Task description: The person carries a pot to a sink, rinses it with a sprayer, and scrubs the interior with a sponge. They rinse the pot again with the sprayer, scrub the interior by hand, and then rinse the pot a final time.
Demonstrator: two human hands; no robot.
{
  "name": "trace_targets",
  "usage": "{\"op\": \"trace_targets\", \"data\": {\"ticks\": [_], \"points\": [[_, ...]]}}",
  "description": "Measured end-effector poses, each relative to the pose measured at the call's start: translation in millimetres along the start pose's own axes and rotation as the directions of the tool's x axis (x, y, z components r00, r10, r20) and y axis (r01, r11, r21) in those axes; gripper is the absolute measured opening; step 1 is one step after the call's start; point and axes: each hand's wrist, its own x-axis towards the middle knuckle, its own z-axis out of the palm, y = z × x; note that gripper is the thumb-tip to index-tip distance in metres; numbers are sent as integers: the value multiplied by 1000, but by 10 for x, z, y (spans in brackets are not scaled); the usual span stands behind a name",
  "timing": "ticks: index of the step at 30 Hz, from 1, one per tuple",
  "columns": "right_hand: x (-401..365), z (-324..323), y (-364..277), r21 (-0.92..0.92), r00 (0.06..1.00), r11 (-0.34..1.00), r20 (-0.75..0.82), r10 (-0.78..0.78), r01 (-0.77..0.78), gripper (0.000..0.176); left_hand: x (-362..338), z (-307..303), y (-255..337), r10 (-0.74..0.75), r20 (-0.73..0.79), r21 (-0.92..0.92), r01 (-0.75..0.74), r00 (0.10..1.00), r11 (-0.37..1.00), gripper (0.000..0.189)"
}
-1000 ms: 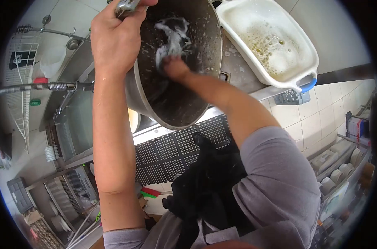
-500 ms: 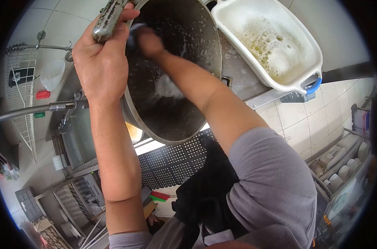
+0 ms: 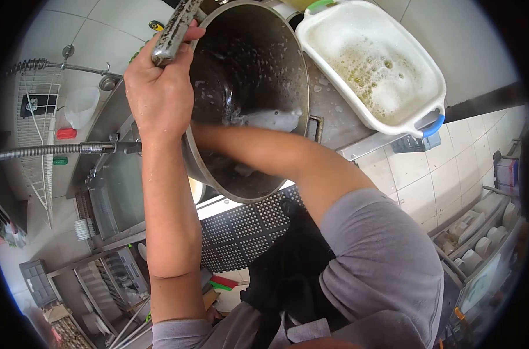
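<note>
A large, deep metal pot (image 3: 305,75) lies tipped with its mouth towards me, its dark inside wet and spotted with suds. At the pot's upper left, my left hand (image 3: 162,102) is closed round a worn, stained metal handle (image 3: 176,38). My right hand (image 3: 205,138) is inside the pot by its left wall, smeared by motion and partly covered by my left wrist, so its fingers are hidden. Whitish soapy water (image 3: 273,120) pools in the pot above my right forearm.
A white tub (image 3: 369,119) of foamy, yellowish water stands right of the pot on the metal counter (image 3: 334,110). A flexible hose tap (image 3: 49,151) reaches in from the left, over a sink (image 3: 110,198). Below the pot lies a black perforated mat (image 3: 235,232).
My right hand has swept from the pot's upper inside down to its lower left wall. The view has shifted slightly. My left hand keeps its hold on the handle.
</note>
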Motion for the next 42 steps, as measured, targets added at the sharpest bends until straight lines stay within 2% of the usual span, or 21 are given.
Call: {"op": "trace_targets", "data": {"ticks": [1,3,5,7,9,11,14,16,18,19,20,22,25,28,29,30,32,34,36,38,42], "points": [[358,-120,430,-314,998,948,45,-47,59,29,-14,8,0,-4,7,6,4,1000,1000,21],[1280,-522,1225,-786,975,585,103,-196,201,25,-15,20,14,-4,-8,23,5,1000,1000,21],[1164,-1017,944,-945,989,326,-28,-146,22,28,-20,20,75,-33,26,8,33,999,999,21],[692,-1306,1173,-975,998,220,-42,-48,-31,31,-25,23,110,-54,55,-13,54,997,998,21],[113,-1265,1314,-971,987,224,111,115,83,32,-16,41,126,-96,35,37,95,995,995,20],[-231,-989,1252,-874,932,351,363,16,335,34,-17,43,138,-110,14,21,109,994,994,20],[53,-793,753,-823,882,422,460,99,382,36,-5,43,118,-141,-13,73,142,990,987,20],[408,-930,909,-878,926,326,376,13,352,37,25,-6,-34,80,-49,180,-70,996,981,20],[423,-1089,836,-940,997,338,69,24,57,36,11,15,-2,67,-53,155,-58,996,986,20],[337,-1114,1279,-928,974,297,223,-35,223,34,1,17,30,8,-31,148,-3,999,989,20],[174,-999,1184,-929,973,294,228,-30,227,34,2,25,59,-49,-23,133,52,999,990,19],[-360,-735,809,-688,812,538,584,11,488,34,-4,71,113,-98,-21,72,100,995,992,20],[190,-1025,1116,-816,909,427,415,-39,390,35,-55,8,89,-103,9,36,103,995,994,23],[509,-994,1139,-775,894,478,444,-51,412,37,-81,-12,112,-83,26,25,82,996,996,24],[328,-720,855,-666,912,664,405,-61,340,38,-87,-15,105,-113,12,12,113,994,994,25],[403,-573,635,-670,912,661,407,-54,338,38,-72,-12,100,-117,8,7,117,993,993,25],[452,-393,431,-440,920,859,383,-84,262,35,-64,-16,103,-111,4,16,111,994,994,25],[1099,-744,785,-721,821,446,567,-61,531,32,-65,-87,53,-62,19,19,62,998,998,25],[1314,-1267,892,-850,850,165,448,-276,501,28,-55,-108,-26,-16,53,7,15,998,1000,24],[1065,-1719,1029,-901,890,47,417,-184,431,28,1,-121,-142,108,32,-6,-107,994,994,17],[346,-2074,1468,-911,910,-75,394,130,405,30,-37,-95,-78,14,65,-203,-1,998,979,22]]}}
